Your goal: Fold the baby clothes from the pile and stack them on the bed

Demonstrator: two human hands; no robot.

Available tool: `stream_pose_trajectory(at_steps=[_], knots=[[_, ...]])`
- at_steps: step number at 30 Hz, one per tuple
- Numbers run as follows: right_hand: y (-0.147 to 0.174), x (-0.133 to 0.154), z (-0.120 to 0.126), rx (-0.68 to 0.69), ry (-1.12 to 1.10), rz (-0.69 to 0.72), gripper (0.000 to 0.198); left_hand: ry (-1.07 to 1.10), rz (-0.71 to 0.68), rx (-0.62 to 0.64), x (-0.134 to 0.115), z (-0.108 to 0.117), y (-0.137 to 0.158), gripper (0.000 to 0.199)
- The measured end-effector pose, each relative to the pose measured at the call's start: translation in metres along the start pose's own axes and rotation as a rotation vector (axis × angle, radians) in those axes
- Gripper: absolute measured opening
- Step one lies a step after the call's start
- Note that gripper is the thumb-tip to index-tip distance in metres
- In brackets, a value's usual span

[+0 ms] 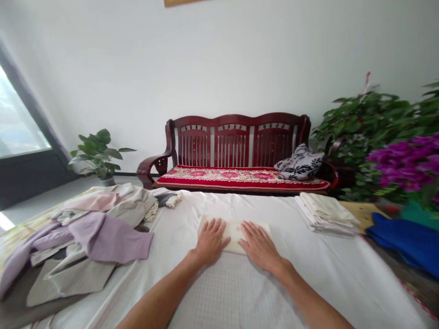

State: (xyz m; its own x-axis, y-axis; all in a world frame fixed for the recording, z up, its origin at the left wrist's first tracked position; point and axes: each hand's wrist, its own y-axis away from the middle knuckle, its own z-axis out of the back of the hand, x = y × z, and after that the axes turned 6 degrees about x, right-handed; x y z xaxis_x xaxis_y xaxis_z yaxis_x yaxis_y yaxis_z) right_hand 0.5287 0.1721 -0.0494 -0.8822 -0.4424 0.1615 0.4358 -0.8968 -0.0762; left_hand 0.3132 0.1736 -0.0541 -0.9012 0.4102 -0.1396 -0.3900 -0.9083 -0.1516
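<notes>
At frame centre, a folded cloth lies on the white sheet, long axis left-right; left hand and right hand press flat and open on it, side by side, both equally near

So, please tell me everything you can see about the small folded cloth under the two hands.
The folded cloth is pale cream, seemingly soft fabric, folded into a flat, small rectangle. It lies on the white sheet, in the middle. The left hand and the right hand rest flat on it, palms down, fingers spread, covering its near edge. A faint pinkish mark shows between them.
</notes>
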Motion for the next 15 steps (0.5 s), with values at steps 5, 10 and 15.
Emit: stream_pose_trajectory(at_steps=[5, 10, 15], knots=[[0.001, -0.009, -0.003, -0.047, 0.019, -0.010, 0.059, -0.022, 0.038, -0.016, 0.026, 0.002, 0.008, 0.055], [0.001, -0.006, -0.004, -0.043, 0.020, -0.025, 0.059, 0.104, 0.043, -0.001, 0.053, 0.004, 0.013, 0.050], [0.001, -0.002, 0.002, 0.010, 0.008, -0.066, 0.059, 0.416, 0.301, -0.087, 0.064, 0.012, 0.016, 0.058]])
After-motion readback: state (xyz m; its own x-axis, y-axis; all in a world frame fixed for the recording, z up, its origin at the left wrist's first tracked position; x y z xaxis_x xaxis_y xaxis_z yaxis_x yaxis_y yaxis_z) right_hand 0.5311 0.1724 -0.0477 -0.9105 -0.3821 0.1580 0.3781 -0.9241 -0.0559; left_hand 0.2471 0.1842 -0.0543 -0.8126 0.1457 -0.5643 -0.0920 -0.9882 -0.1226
